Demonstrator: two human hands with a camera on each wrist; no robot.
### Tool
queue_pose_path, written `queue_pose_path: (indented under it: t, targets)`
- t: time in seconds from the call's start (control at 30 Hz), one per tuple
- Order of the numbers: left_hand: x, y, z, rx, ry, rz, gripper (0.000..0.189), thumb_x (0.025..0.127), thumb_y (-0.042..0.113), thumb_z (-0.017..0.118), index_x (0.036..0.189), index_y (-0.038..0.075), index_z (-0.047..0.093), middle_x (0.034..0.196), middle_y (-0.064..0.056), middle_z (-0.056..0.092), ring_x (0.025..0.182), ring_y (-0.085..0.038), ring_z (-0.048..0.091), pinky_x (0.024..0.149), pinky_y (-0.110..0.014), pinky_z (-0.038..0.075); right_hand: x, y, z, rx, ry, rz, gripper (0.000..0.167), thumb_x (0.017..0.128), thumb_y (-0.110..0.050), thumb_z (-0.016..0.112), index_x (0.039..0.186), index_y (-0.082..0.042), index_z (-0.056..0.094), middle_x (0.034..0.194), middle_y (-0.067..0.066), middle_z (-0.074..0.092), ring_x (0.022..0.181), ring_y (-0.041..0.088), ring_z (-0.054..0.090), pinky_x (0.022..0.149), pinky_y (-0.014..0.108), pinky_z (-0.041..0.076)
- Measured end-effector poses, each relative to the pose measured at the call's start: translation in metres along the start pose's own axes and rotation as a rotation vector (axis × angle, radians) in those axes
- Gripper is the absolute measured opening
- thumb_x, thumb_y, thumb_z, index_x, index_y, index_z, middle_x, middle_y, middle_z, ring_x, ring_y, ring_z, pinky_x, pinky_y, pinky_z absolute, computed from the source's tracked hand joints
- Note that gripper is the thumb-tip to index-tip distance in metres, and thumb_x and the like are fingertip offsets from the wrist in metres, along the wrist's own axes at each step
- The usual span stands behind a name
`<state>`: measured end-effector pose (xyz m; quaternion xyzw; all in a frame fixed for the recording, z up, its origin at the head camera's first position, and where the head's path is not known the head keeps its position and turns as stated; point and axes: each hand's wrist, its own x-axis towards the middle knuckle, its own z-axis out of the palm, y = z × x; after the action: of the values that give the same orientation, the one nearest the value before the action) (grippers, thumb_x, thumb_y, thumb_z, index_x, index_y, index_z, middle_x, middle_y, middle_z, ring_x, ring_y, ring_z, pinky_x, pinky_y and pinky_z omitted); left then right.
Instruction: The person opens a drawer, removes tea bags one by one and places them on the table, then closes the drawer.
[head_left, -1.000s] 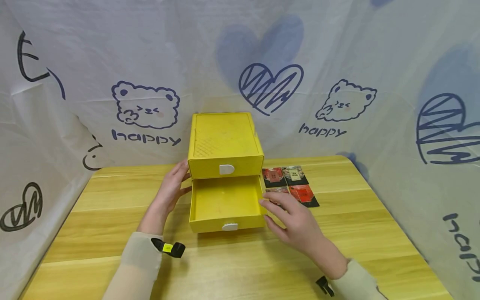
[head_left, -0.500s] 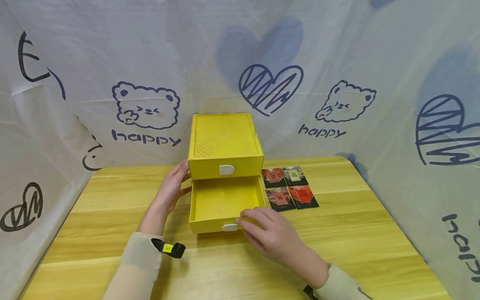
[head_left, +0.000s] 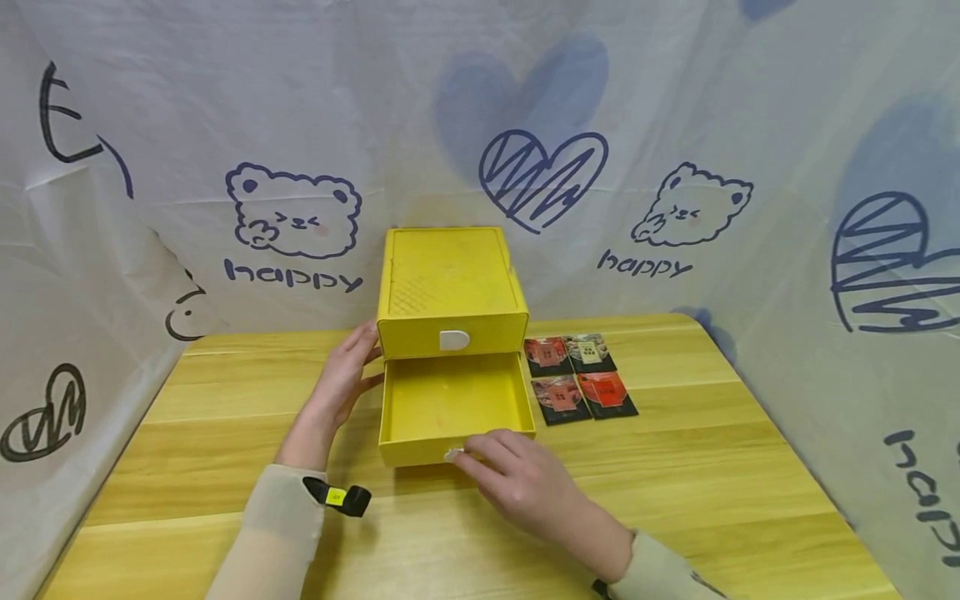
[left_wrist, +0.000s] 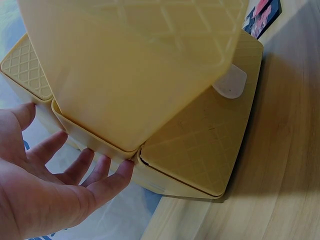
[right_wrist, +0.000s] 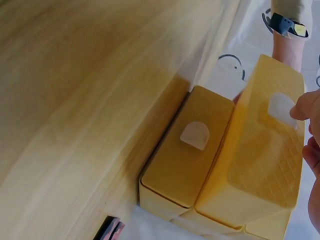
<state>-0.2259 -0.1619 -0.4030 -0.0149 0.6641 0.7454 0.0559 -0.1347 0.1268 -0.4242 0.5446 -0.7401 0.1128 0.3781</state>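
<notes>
A yellow drawer unit (head_left: 452, 271) stands on the table with one drawer (head_left: 453, 400) pulled out below its top drawer. The bottom drawer (right_wrist: 185, 145), pushed in, shows in the right wrist view. My left hand (head_left: 339, 385) rests against the unit's left side; in the left wrist view its fingertips touch the casing, fingers spread. At the front of the pulled-out drawer is my right hand (head_left: 528, 487), a fingertip touching the white handle (right_wrist: 281, 109) and the other fingers loosely bent. Part of this hand lies outside the right wrist view.
Several flat black-and-red packets (head_left: 562, 398) lie in two rows on the wooden table (head_left: 712, 467), right of the unit. Behind the unit hangs a white cloth (head_left: 420, 108) with printed bears and hearts. Each wrist bears a black strap (head_left: 336, 497).
My right hand has moved left and toward me, from the pulled-out drawer's right side to its front handle. The left hand and the drawer have stayed in place.
</notes>
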Motion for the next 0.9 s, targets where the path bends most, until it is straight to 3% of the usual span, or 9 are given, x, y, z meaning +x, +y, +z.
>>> queue_pose_path:
  t: [0.13, 0.3, 0.5, 0.9]
  targets:
    - [-0.001, 0.001, -0.001, 0.006, -0.004, -0.002, 0.059, 0.114, 0.039, 0.037, 0.166, 0.013, 0.027, 0.172, -0.010, 0.021, 0.154, -0.037, 0.026, 0.122, -0.062, 0.029, 0.002, -0.004, 0.005, -0.035, -0.005, -0.016, 0.033, 0.109, -0.004, 0.044, 0.121, -0.003, 0.075, 0.114, 0.009, 0.073, 0.099, 0.020, 0.068, 0.095, 0.025, 0.057]
    - [-0.001, 0.001, -0.001, 0.007, -0.004, -0.002, 0.060, 0.114, 0.040, 0.038, 0.166, 0.013, 0.025, 0.173, -0.010, 0.019, 0.155, -0.037, 0.025, 0.122, -0.062, 0.028, 0.003, -0.009, 0.010, -0.082, -0.052, -0.010, 0.041, 0.111, -0.001, 0.036, 0.123, -0.003, 0.075, 0.116, 0.009, 0.071, 0.102, 0.020, 0.066, 0.096, 0.026, 0.057]
    - [-0.001, 0.001, -0.001, 0.006, 0.002, -0.004, 0.060, 0.114, 0.040, 0.038, 0.166, 0.012, 0.026, 0.172, -0.010, 0.021, 0.154, -0.037, 0.026, 0.122, -0.062, 0.029, 0.004, -0.013, 0.016, -0.123, -0.081, 0.005, 0.040, 0.109, -0.001, 0.038, 0.123, -0.004, 0.075, 0.116, 0.008, 0.070, 0.102, 0.020, 0.065, 0.095, 0.027, 0.058]
    - [-0.001, 0.001, 0.001, 0.004, 0.000, 0.005, 0.060, 0.114, 0.040, 0.038, 0.166, 0.013, 0.027, 0.172, -0.011, 0.021, 0.154, -0.039, 0.026, 0.122, -0.063, 0.029, 0.005, -0.013, 0.023, -0.153, -0.040, 0.006, 0.042, 0.111, 0.000, 0.036, 0.117, -0.005, 0.078, 0.111, 0.008, 0.069, 0.098, 0.020, 0.065, 0.091, 0.025, 0.059]
